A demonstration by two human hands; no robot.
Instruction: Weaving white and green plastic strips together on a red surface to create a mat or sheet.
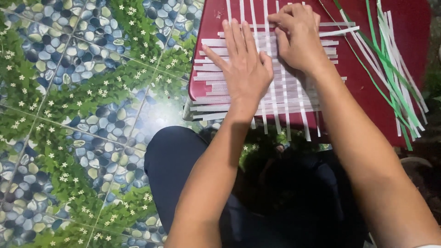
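Nearest, at the bottom of the frame, dark trousers (pixel 183 170) cover the person's legs above a floor (pixel 69 115) tiled with pebbles and leaves. Farther up, the left hand (pixel 243 64) lies flat, fingers spread, pressing on a mat of woven white strips (pixel 285 92) on the red bench (pixel 363 87) in the upper middle. Just beyond, the right hand (pixel 298 34) curls over the mat, fingertips pinching a strip. Loose green and white strips (pixel 395 78) lie at the upper right.
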